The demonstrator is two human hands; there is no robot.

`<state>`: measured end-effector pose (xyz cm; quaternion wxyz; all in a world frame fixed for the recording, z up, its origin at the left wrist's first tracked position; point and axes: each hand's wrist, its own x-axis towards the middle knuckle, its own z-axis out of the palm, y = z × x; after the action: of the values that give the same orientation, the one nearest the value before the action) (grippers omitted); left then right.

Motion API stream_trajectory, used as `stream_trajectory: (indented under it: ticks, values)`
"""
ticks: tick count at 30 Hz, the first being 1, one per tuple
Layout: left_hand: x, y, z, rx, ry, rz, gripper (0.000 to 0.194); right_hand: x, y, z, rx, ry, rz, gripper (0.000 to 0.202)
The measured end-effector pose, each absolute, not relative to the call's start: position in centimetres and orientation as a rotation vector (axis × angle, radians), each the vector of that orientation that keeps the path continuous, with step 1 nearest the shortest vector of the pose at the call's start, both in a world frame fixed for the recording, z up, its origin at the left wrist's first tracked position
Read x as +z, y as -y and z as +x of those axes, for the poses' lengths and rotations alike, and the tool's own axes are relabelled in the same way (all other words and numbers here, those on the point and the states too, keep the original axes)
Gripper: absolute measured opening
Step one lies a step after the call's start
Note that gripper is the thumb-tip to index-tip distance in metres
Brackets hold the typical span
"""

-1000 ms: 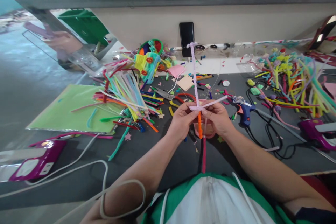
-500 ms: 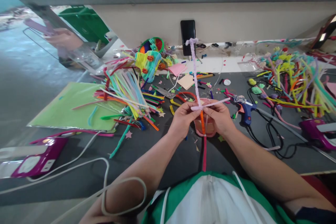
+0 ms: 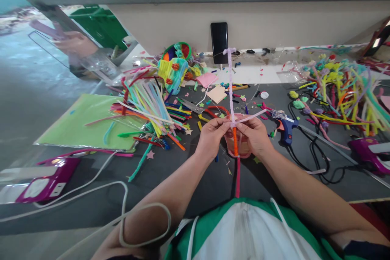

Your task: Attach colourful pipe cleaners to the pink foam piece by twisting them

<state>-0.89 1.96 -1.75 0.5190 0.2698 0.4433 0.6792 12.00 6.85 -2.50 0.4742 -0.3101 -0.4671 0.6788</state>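
Note:
A lilac pipe cleaner [image 3: 230, 85] stands upright between my hands, its top end bent into a small crosspiece. It is wrapped where it meets an orange stem [image 3: 235, 142], and a loose lilac end sticks out to the right. My left hand [image 3: 212, 136] pinches the joint from the left with thumb and forefinger. From the other side, my right hand [image 3: 252, 132] is also closed on the lilac pipe cleaner at the joint. Beneath them lies a pink-edged piece [image 3: 243, 150], partly hidden, and a red strip [image 3: 237, 178] runs down toward my body.
Left lies a bundle of coloured pipe cleaners [image 3: 149, 105] on a green packet [image 3: 88, 126]. Scissors [image 3: 195, 105] lie beyond my hands. A blue glue gun [image 3: 287, 131] with black cord is at right, near another pipe-cleaner pile [image 3: 341, 85]. A phone [image 3: 219, 42] leans on the wall.
The lilac end that crossed to the left of the joint has been drawn in around it. The upright stem has tipped slightly right; both hands stay at the joint.

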Motion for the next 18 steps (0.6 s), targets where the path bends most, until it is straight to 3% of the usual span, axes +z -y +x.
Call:
stream_trajectory:
  ticks: [18]
  values:
    - [-1.75, -2.04, -0.81, 1.557, -1.104, 0.664, 0.023, -2.38, -6.78, 11.86, 1.623, 1.072, -0.862, 0.016]
